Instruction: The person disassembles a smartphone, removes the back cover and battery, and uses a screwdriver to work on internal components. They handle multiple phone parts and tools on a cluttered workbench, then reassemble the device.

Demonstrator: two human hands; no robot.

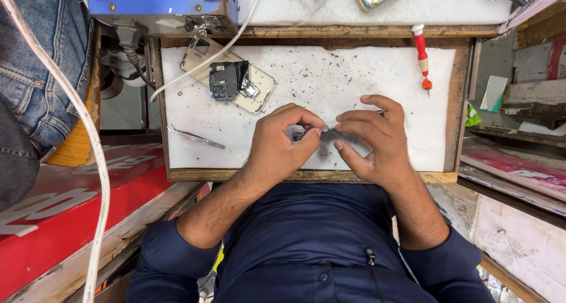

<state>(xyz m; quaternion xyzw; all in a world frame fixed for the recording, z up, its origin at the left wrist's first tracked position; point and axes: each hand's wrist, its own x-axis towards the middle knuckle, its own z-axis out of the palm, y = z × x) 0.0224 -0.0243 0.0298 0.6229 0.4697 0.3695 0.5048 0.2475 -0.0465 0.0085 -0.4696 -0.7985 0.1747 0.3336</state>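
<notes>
My left hand (pixel 282 145) and my right hand (pixel 372 139) meet over the white work mat (pixel 330 79). Together they pinch a small dark metal part (pixel 312 131) between thumbs and forefingers; most of it is hidden by the fingers. A thin metal tip pokes out past my right forefinger. An opened phone (pixel 233 79) with a black module on it lies on the mat, up and to the left of my left hand. Tweezers (pixel 194 137) rest at the mat's left side.
A red-handled screwdriver (pixel 421 52) lies at the mat's upper right. A white cable (pixel 94 161) runs down the left. The mat sits in a wooden tray (pixel 306 175). Blue equipment (pixel 159 2) stands behind, a red board (pixel 65 208) at left.
</notes>
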